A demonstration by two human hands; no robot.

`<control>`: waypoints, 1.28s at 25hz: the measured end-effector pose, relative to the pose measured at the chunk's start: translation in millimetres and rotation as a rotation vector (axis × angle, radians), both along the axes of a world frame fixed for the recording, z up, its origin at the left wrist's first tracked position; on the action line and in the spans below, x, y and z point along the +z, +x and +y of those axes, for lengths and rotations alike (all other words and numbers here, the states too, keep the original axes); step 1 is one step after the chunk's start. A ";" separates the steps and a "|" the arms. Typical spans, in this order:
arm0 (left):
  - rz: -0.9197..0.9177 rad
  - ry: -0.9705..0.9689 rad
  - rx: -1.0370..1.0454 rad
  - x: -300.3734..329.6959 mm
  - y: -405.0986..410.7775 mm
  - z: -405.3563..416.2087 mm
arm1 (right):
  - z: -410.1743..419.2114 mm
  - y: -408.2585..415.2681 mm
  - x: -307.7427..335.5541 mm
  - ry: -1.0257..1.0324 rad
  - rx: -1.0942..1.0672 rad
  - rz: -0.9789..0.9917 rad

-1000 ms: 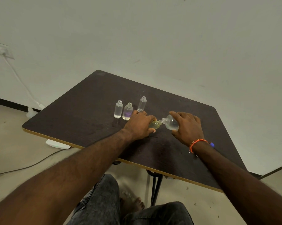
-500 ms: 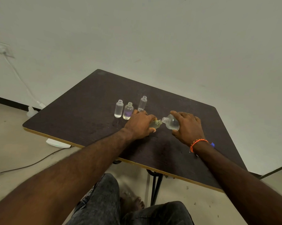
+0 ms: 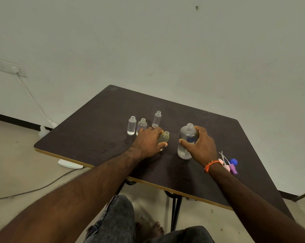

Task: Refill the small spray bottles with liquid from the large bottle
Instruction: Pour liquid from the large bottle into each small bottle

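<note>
The large clear bottle (image 3: 187, 139) stands upright on the dark table (image 3: 102, 123), uncapped, with my right hand (image 3: 200, 146) gripping its side. To its left my left hand (image 3: 149, 142) holds a small yellowish-tinted bottle (image 3: 164, 137) upright on the table, its neck open. Three more small clear bottles without caps stand behind my left hand: one at the left (image 3: 131, 125), a middle one (image 3: 142, 124) partly hidden by my fingers, and a taller one (image 3: 156, 119) farther back.
Several spray caps with dip tubes (image 3: 228, 163), pink, purple and blue, lie on the table right of my right wrist. A wall socket (image 3: 13, 68) and its cable are at the left. My knees are below the table's near edge.
My right hand has tipped the large bottle from its pouring tilt back to upright and moved it right, away from the small bottle. My left hand still holds the small bottle.
</note>
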State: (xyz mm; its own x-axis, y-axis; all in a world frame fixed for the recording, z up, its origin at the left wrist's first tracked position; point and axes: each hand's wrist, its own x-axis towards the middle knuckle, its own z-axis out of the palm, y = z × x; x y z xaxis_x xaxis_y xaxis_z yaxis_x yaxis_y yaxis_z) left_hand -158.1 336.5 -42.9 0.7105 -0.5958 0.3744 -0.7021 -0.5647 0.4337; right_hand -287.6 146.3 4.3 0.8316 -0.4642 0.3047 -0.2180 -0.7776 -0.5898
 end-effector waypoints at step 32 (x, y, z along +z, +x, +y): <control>0.193 -0.151 0.461 -11.6 69.4 110.1 | 34.0 -4.3 -49.1 0.252 -0.149 -0.262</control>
